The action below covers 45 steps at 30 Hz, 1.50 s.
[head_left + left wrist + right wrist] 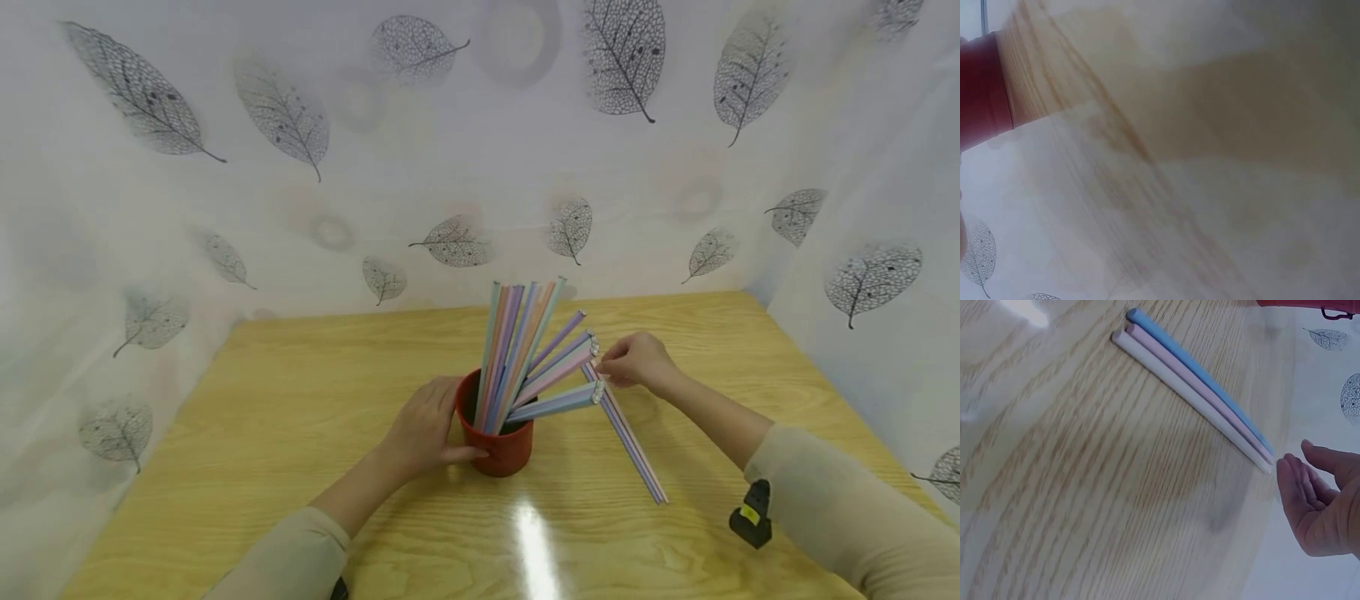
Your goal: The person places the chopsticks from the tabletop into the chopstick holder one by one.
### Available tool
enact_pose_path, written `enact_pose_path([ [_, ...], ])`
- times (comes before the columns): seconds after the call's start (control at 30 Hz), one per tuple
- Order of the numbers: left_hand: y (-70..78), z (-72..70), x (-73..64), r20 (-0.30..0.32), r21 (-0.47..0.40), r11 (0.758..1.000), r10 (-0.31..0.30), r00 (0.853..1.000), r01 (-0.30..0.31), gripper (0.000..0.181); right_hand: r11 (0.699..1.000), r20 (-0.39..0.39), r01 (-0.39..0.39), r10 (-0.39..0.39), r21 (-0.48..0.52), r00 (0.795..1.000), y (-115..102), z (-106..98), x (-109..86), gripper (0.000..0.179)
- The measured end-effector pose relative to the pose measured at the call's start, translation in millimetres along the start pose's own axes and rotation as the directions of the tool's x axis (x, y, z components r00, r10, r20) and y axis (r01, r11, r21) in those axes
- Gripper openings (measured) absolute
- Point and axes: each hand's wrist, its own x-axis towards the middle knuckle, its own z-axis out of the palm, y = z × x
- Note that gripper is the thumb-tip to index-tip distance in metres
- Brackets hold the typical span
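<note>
A red cup stands on the table, filled with several pastel drinking straws, some upright and some leaning far over to the right. My left hand grips the cup from its left side, thumb across the front. In the left wrist view only part of the red cup shows at the edge. Right of the cup, blue, pink and white straws lie side by side on the tabletop. At their far end is my right hand, thumb apart from the bent fingers, fingertips right by the straw ends.
The wooden table reaches back to a pale curtain printed with leaves, which also hangs along both sides. A black strap piece hangs at the right sleeve.
</note>
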Motion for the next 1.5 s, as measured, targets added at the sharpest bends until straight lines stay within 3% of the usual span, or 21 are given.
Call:
enact_pose_path([
  [0.2,0.5,-0.5,-0.8,-0.002,-0.006,1.000,0.000,1.000,0.000,0.089,0.993,0.076,-0.029,0.038,-0.118,0.996,9,-2,1.5,0.015],
  [0.43,1.0,-0.8,-0.8,-0.006,-0.008,1.000,0.002,1.000,-0.002,0.089,0.984,0.144,-0.083,0.106,-0.158,0.984,15,2,0.5,0.015],
  [0.73,0.1,0.3,0.7,-0.020,0.009,1.000,0.022,1.000,-0.022,0.088,0.978,0.172,-0.154,0.177,-0.139,0.969,18,3,4.4,0.015],
  [1.0,1.7,-0.9,0.5,0.014,0.002,1.000,-0.008,1.000,0.008,0.090,0.955,0.190,-0.270,0.290,-0.124,0.938,20,4,12.1,0.014],
  [1.5,1.8,-1.6,1.0,-0.017,0.008,1.000,0.023,1.000,-0.022,0.088,0.967,0.233,-0.246,0.253,-0.060,0.939,19,-1,6.7,0.012],
])
